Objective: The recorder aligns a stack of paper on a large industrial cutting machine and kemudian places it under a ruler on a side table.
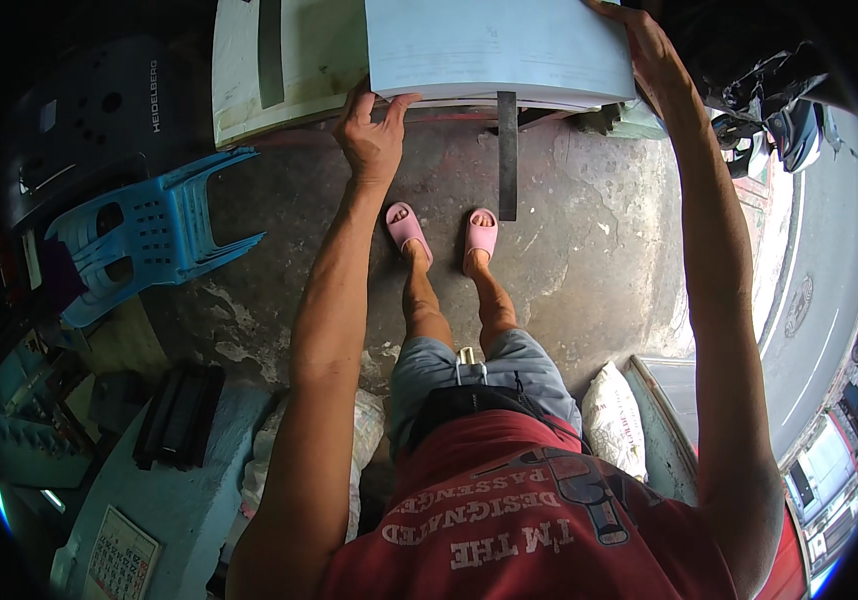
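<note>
A thick stack of pale blue-white paper sheets [499, 45] lies at the top of the view on a worn, pale green table [309, 60]. My left hand [374, 135] grips the stack's near left corner. Its thumb runs along the front edge and the fingers are at the left side. My right hand [647, 50] reaches to the far right, with fingers bent over the stack's right edge. Part of its grip is cut off by the frame. Below the front edge hangs a dark flat strip [507, 160], apart from both hands.
Stacked blue plastic chairs [149, 235] stand at left, beside a black machine [89, 110]. My feet in pink slippers [482, 230] are on a stained concrete floor [319, 190]. White sacks [614, 420] sit behind me. A road [824, 260] runs outside at right.
</note>
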`<state>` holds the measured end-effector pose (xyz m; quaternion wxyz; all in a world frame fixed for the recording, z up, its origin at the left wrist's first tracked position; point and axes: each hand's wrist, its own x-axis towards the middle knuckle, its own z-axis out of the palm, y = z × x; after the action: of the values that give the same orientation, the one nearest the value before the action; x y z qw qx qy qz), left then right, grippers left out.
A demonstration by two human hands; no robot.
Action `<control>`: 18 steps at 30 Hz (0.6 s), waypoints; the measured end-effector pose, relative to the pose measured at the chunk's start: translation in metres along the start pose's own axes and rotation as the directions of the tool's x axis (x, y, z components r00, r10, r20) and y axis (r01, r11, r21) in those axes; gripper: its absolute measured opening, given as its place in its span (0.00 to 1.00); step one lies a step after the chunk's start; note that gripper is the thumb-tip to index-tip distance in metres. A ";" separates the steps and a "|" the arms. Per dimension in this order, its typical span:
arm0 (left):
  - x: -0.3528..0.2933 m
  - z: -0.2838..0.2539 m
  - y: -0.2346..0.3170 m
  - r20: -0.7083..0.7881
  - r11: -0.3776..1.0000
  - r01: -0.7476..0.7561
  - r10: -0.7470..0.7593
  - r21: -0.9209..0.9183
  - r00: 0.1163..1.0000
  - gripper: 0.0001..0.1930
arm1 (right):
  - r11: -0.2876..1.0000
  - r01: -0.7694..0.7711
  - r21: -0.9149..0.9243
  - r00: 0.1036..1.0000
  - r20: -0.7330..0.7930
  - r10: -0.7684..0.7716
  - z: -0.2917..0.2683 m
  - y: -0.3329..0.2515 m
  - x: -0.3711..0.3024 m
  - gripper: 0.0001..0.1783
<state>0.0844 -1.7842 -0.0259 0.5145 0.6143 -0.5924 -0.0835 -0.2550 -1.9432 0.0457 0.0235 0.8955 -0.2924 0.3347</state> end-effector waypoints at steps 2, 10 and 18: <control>0.001 -0.001 0.000 -0.005 1.000 -0.024 0.024 0.012 1.000 0.16 | 0.999 0.036 -0.001 0.999 -0.021 -0.036 0.002 0.002 0.000 0.12; -0.002 0.008 -0.007 -0.053 0.998 -0.050 0.052 0.035 0.997 0.21 | 0.976 0.022 0.217 1.000 -0.023 -0.017 0.009 0.018 -0.005 0.12; -0.009 0.010 -0.016 -0.068 0.998 0.064 -0.064 -0.008 0.996 0.19 | 0.985 0.137 0.106 0.988 -0.084 -0.129 0.008 0.012 0.001 0.14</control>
<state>0.0852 -1.7855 -0.0463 0.5332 0.6342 -0.5541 -0.0805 -0.2567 -1.9555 0.0382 0.0071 0.8995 -0.2116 0.3821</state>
